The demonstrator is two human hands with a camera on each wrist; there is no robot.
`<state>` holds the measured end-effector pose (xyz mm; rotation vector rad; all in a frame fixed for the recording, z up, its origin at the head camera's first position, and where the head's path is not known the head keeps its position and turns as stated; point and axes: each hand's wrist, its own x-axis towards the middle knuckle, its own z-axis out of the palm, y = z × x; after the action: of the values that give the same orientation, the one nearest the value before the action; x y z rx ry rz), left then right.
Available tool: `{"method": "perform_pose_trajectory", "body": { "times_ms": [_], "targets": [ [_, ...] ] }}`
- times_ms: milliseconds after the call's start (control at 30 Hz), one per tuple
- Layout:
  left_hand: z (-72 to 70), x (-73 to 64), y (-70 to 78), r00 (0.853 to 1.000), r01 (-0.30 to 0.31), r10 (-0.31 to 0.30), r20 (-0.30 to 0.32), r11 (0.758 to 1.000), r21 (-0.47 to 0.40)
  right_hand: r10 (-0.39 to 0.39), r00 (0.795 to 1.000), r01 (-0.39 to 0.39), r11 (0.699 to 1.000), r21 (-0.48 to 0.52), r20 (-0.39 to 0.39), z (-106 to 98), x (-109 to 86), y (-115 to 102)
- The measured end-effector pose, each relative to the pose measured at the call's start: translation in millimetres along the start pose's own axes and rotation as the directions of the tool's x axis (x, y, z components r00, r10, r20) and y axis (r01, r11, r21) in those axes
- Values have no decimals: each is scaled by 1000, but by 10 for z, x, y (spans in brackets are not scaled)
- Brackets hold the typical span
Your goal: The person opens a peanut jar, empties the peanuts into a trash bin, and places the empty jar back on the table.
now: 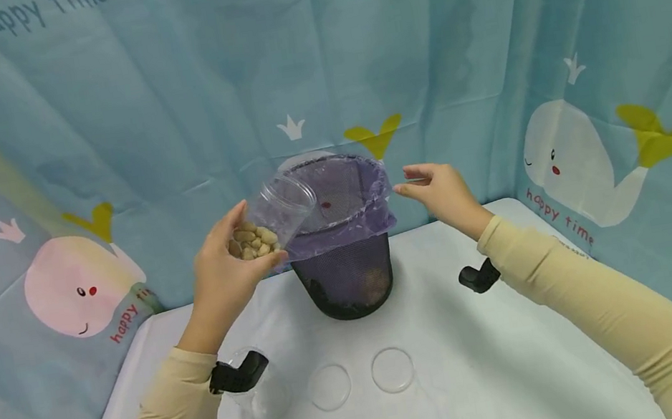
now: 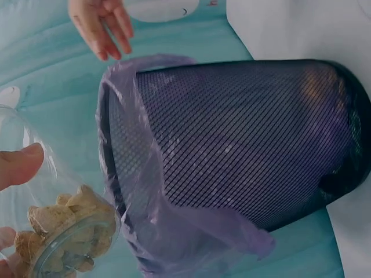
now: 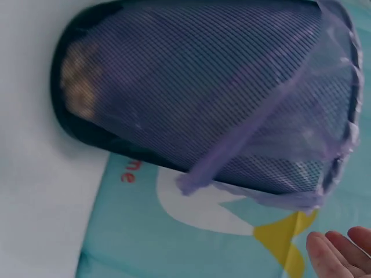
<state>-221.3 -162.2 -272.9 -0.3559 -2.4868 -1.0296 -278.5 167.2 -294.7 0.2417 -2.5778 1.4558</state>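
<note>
My left hand [image 1: 224, 273] grips a clear plastic cup [image 1: 290, 198], tilted with its mouth toward the bin's opening. Unshelled peanuts [image 1: 254, 240] lie in the cup's lower end. Just to the right stands a black mesh bin [image 1: 346, 277], upright and lined with a purple plastic bag [image 1: 371, 224] folded over its rim. In the left wrist view the cup's base and peanuts [image 2: 75, 226] show beside the lined rim. Right of the rim, my right hand [image 1: 441, 195] is raised with loosely extended fingers, holding nothing. Tan lumps [image 3: 81, 78] show through the mesh near the bin's bottom.
Two clear round lids [image 1: 393, 370] lie on the white-covered table [image 1: 485, 375] in front of the bin. Another clear cup [image 1: 269, 399] is near my left wrist. A blue curtain [image 1: 196, 100] with whale prints hangs close behind and at both sides.
</note>
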Motion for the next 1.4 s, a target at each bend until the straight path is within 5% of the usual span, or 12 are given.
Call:
{"method": "perform_pose_trajectory", "body": {
  "times_ms": [533,767,1067,1400],
  "targets": [
    [-96,465,22,998,-12,9,61,999,50,61,998,-59,996,60,-35,23,452,-293],
    [-92,662,8,992,29,-36,124,998,60,82,994,-78,995,63,-72,41,597,-292],
    [-58,850,39,988,-19,13,151,999,41,61,996,-61,998,5,-63,159,758,-365],
    [22,932,45,985,-96,88,147,994,44,95,991,-90,995,53,-93,313,783,-296]
  ]
}}
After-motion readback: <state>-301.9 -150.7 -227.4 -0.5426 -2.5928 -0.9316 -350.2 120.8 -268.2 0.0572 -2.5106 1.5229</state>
